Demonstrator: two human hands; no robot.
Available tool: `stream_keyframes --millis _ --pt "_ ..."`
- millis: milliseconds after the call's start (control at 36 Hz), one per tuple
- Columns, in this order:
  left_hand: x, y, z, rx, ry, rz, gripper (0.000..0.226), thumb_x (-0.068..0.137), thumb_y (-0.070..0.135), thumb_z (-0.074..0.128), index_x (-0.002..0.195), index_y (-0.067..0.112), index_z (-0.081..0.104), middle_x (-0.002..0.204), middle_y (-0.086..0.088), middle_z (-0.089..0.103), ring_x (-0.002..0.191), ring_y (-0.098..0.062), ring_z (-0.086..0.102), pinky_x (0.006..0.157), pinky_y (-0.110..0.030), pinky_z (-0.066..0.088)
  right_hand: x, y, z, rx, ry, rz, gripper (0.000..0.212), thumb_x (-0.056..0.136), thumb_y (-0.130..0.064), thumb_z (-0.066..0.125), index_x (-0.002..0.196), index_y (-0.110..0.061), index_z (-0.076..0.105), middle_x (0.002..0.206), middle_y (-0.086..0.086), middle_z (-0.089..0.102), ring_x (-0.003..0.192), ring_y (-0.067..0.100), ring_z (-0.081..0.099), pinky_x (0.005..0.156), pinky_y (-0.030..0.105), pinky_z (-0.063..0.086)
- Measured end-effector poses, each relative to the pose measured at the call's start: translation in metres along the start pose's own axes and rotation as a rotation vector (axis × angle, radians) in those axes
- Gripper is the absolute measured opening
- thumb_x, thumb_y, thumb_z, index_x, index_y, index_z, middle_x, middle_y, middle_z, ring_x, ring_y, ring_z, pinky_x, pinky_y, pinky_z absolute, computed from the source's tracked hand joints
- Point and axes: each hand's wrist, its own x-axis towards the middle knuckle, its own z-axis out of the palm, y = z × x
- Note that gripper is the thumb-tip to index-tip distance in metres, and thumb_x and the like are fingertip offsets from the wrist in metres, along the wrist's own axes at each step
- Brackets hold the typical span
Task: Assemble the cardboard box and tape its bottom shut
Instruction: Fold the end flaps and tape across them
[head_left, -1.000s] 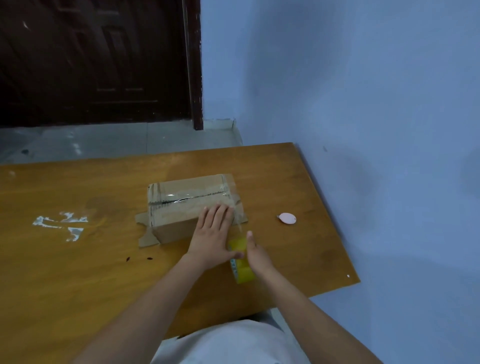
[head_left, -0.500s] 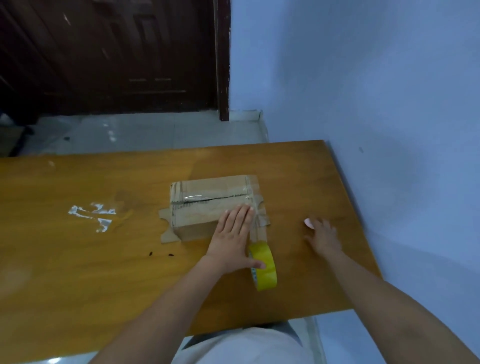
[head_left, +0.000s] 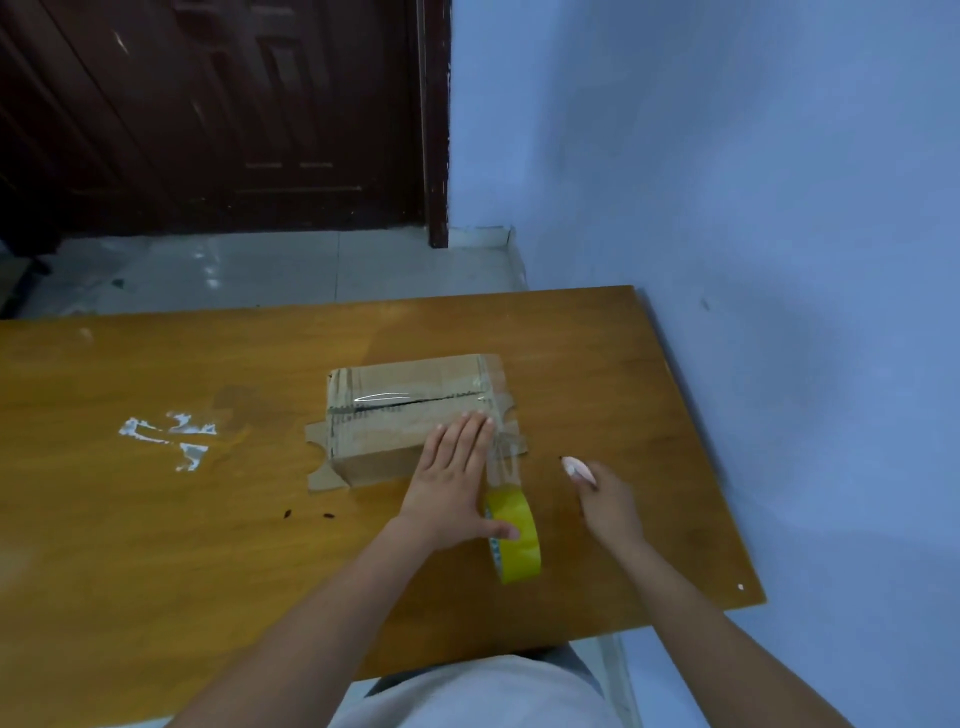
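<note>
Box mid-table, edges apart.

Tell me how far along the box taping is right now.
Done: the cardboard box is folded up, with clear tape along its seam. In hand: the left hand presses a cross strip that runs uncut to the yellow tape roll; the right hand holds a small pinkish cutter. Left: cutting and smoothing that strip.

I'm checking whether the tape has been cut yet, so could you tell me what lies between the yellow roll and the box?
A clear strip of tape runs from the tape roll up onto the cardboard box, uncut, in the head view.
</note>
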Motion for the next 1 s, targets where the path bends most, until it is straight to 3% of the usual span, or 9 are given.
stream_keyframes --millis 111,222,306,389,472,667,750,833,1000 --pt "-0.001 0.000 -0.001 0.011 0.010 -0.002 0.131 0.056 0.094 0.035 0.140 0.017 -0.029 0.157 -0.002 -0.017 0.136 -0.016 -0.033 0.109 -0.035 -0.028 -0.013 -0.029 0.005 0.298 -0.093 0.038 0.024 0.097 -0.021 0.048 0.120 -0.021 0.056 0.079 -0.012 0.052 0.063 -0.001 0.046 0.059 0.018 0.039" --pt "-0.001 0.002 -0.002 0.029 0.016 -0.009 0.131 0.058 0.094 0.035 0.144 0.015 -0.024 0.157 -0.003 -0.017 0.135 -0.018 -0.034 0.109 -0.036 -0.027 -0.030 -0.047 0.007 0.450 -0.141 0.004 0.015 0.098 -0.026 0.046 0.096 -0.022 0.061 0.061 -0.014 0.052 0.044 -0.002 0.046 0.044 0.015 0.039" --pt "-0.003 0.004 -0.001 0.050 0.021 -0.013 0.130 0.059 0.094 0.033 0.139 0.015 -0.031 0.156 -0.004 -0.022 0.133 -0.020 -0.037 0.108 -0.037 -0.028 -0.036 -0.058 0.011 0.405 -0.121 -0.062 0.015 0.098 -0.024 0.047 0.095 -0.021 0.061 0.060 -0.017 0.056 0.048 -0.004 0.049 0.048 0.013 0.040" --pt "-0.004 0.005 -0.002 0.051 0.018 -0.016 0.129 0.060 0.093 0.034 0.137 0.016 -0.034 0.154 -0.006 -0.026 0.132 -0.024 -0.039 0.108 -0.039 -0.028 -0.036 -0.065 0.014 0.251 -0.057 -0.138 0.012 0.095 -0.022 0.054 0.102 -0.021 0.064 0.090 -0.008 0.058 0.079 0.000 0.055 0.068 0.012 0.039" --pt "-0.004 0.005 -0.003 0.041 0.004 -0.037 0.128 0.060 0.092 0.038 0.137 0.019 -0.035 0.150 -0.009 -0.035 0.133 -0.031 -0.038 0.111 -0.044 -0.023 -0.033 -0.068 0.016 0.026 -0.022 -0.191 0.029 0.092 -0.028 0.056 0.119 -0.017 0.061 0.104 -0.006 0.049 0.094 0.008 0.051 0.076 0.017 0.036" --pt "0.003 0.015 -0.018 0.096 -0.072 -0.109 0.130 0.058 0.087 0.051 0.149 0.019 -0.011 0.156 -0.016 -0.017 0.142 -0.041 -0.014 0.108 -0.066 0.000 -0.032 -0.072 0.022 -0.113 -0.014 -0.202 0.040 0.093 -0.039 0.052 0.128 -0.020 0.054 0.118 0.003 0.049 0.100 0.018 0.056 0.082 0.027 0.043" --pt "0.007 0.021 -0.020 0.115 -0.113 -0.121 0.132 0.058 0.085 0.055 0.149 0.015 -0.010 0.155 -0.020 -0.016 0.141 -0.045 -0.013 0.108 -0.067 0.004 -0.032 -0.072 0.023 -0.110 0.006 -0.216 0.038 0.093 -0.038 0.053 0.127 -0.020 0.055 0.115 0.003 0.050 0.091 0.015 0.056 0.078 0.027 0.043" --pt "0.008 0.022 -0.019 0.125 -0.115 -0.127 0.133 0.057 0.086 0.055 0.149 0.014 -0.011 0.155 -0.022 -0.017 0.140 -0.047 -0.015 0.108 -0.067 0.004 -0.031 -0.071 0.023 -0.097 -0.010 -0.227 0.039 0.093 -0.036 0.054 0.127 -0.018 0.055 0.116 0.003 0.050 0.103 0.021 0.056 0.081 0.025 0.041" --pt "0.006 0.017 -0.012 0.116 -0.082 -0.107 0.135 0.056 0.088 0.052 0.149 0.014 -0.012 0.155 -0.021 -0.018 0.140 -0.046 -0.016 0.108 -0.066 0.002 -0.032 -0.068 0.023 -0.065 -0.020 -0.236 0.040 0.093 -0.037 0.054 0.128 -0.018 0.055 0.118 0.005 0.049 0.108 0.023 0.054 0.087 0.028 0.043"
